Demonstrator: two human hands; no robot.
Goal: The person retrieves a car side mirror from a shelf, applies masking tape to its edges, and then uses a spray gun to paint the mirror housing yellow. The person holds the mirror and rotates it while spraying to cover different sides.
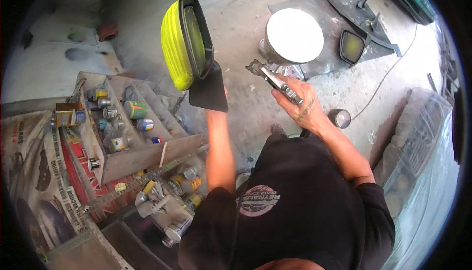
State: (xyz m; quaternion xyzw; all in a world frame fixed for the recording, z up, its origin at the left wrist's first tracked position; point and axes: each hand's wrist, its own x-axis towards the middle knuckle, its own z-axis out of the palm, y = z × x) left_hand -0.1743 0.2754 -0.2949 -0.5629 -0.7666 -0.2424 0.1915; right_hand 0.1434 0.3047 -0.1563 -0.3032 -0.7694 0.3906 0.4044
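Observation:
Up in front of me on the left, my left hand (226,92) holds a car side mirror (177,48) by its black base (209,89). The base hides most of that hand. Bright yellow-green coats the mirror's outer shell, while its frame is black and its glass has a yellowish tint. On the right, my right hand (306,98) is wrapped round the handle of a metal spray gun (275,79). A cup with a round white top (295,35) stands above the gun. The gun's front end points toward the mirror, with a gap between them.
A wooden shelf box (147,159) with several paint cans (135,108) stands at left, above more cans. Beyond the gun, a second mirror (351,47) and a curved black trim strip lie on a dark sheet (322,7). Plastic sheeting (423,171) lines the right.

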